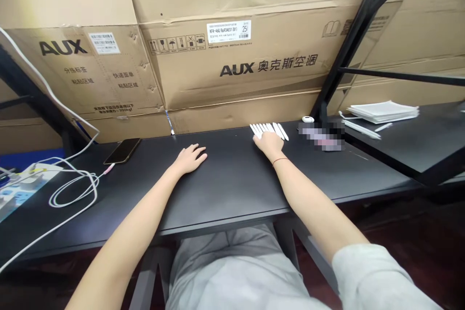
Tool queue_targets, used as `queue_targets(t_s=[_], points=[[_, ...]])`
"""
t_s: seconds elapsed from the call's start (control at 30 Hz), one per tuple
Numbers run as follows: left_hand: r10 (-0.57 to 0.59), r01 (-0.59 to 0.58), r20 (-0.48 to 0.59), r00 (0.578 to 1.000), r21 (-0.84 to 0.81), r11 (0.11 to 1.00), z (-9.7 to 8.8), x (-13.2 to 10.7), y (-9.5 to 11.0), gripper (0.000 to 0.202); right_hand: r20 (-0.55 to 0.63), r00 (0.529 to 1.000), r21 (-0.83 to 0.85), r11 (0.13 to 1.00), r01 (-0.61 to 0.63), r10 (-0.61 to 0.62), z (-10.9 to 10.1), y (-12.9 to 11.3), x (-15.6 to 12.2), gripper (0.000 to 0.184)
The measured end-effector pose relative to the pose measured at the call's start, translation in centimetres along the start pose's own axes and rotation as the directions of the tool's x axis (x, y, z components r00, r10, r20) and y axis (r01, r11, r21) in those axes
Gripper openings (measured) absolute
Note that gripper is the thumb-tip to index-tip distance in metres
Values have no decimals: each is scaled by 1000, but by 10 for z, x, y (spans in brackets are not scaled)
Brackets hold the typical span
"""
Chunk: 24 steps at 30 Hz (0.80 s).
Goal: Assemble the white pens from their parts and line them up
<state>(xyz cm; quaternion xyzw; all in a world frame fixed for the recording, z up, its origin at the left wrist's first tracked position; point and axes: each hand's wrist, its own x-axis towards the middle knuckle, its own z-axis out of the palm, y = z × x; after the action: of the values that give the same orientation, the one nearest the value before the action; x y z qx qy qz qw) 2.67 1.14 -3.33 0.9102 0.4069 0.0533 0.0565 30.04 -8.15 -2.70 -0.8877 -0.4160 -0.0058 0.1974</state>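
**Both hands flat on black desk [232,193], R at white strips**

L hand [191,159] rests palm down mid-desk, fingers loosely spread, nothing held. R hand [268,146], red thread on wrist, also palm down, fingers spread, no pinch, tips at the fanned row of white plastic strips [269,130], upper middle of frame. Risk: a careless R slide could scatter the strips or shove them into the pixelated obj [321,135] just right. Upper left, phone [122,150] sits near desk edge w/ white cable [74,189] close by; a snagged cable could drag it off.
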Motion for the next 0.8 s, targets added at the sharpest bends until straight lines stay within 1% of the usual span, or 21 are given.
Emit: queue_targets(t_s=[0.07, 0.1, 0.13, 0.17, 0.23, 0.33, 0.47, 0.6, 0.8], points=[[-13, 12, 16, 1000, 29, 999, 3, 4, 2, 53, -15, 991, 0, 991, 131, -131, 8, -12, -9, 38], [-13, 12, 28, 1000, 42, 999, 5, 7, 3, 52, -14, 971, 4, 971, 240, -240, 13, -20, -15, 37], [-14, 12, 41, 999, 51, 999, 6, 11, 4, 52, -6, 933, 10, 933, 359, -359, 19, -29, -20, 35], [-19, 16, 52, 998, 57, 998, 7, 16, 5, 53, 17, 895, 23, 895, 445, -445, 25, -38, -25, 36], [-41, 37, 59, 997, 60, 997, 9, 26, 8, 53, 100, 834, 63, 840, 539, -542, 37, -56, -31, 42], [-79, 77, 35, 996, 50, 996, 11, 41, 16, 53, 143, 801, 77, 813, 577, -581, 48, -79, -31, 46], [-138, 138, 26, 990, 18, 990, 11, 50, 28, 53, 180, 774, 91, 794, 601, -607, 53, -96, -22, 47], [-152, 152, 30, 988, 8, 988, 10, 49, 33, 54, 201, 766, 102, 791, 604, -611, 54, -102, -18, 48], [-134, 134, 30, 991, 7, 991, 8, 45, 32, 54, 199, 767, 117, 792, 599, -610, 54, -99, -20, 48]])
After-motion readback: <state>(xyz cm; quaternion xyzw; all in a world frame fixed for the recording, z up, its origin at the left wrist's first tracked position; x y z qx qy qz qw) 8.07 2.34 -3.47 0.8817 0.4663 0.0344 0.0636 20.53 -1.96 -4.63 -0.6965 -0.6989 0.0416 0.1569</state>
